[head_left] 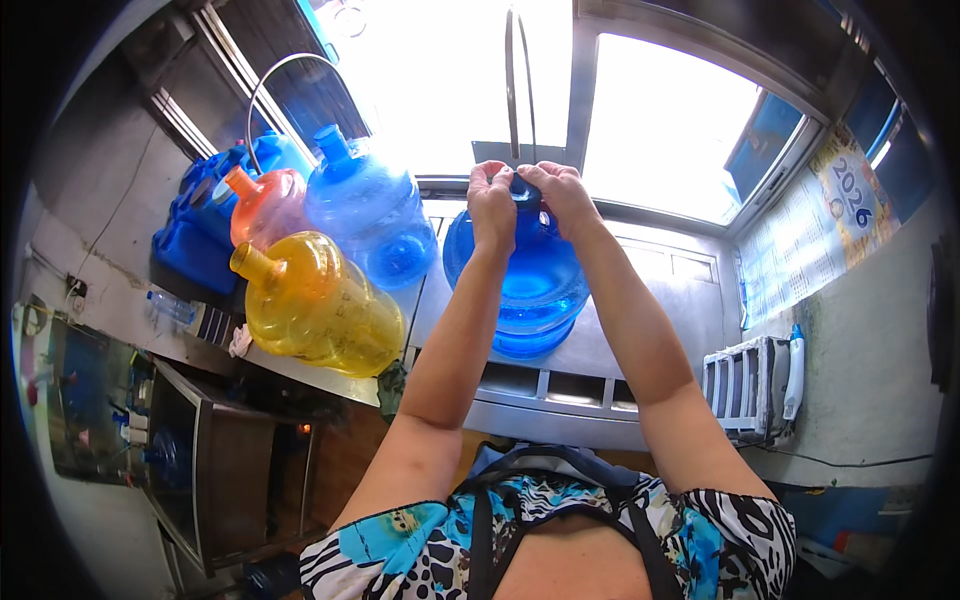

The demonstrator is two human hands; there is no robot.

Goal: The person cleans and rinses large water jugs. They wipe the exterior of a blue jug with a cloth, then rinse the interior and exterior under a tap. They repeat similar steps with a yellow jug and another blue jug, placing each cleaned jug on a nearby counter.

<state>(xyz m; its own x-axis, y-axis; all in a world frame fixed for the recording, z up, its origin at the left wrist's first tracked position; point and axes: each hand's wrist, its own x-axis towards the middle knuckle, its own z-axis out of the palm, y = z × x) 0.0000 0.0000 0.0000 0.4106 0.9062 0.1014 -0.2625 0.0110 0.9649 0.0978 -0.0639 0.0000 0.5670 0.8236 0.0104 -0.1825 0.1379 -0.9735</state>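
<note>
A large blue water jug stands upright on the metal counter in front of me, with water visible through its wall. Both my arms reach out to its top. At the left of the jug's dark neck, my left hand is closed, thumb and fingers pinched together. My right hand makes a similar pinch at the right side of the neck. What the fingertips grip around the mouth is too small to make out. A thin curved metal spout rises just behind the neck.
To the left stand a clear-blue jug, a reddish jug and a yellow jug, with blue jerrycans behind. A white slatted rack sits at the right, near a wall calendar. A bright window lies ahead.
</note>
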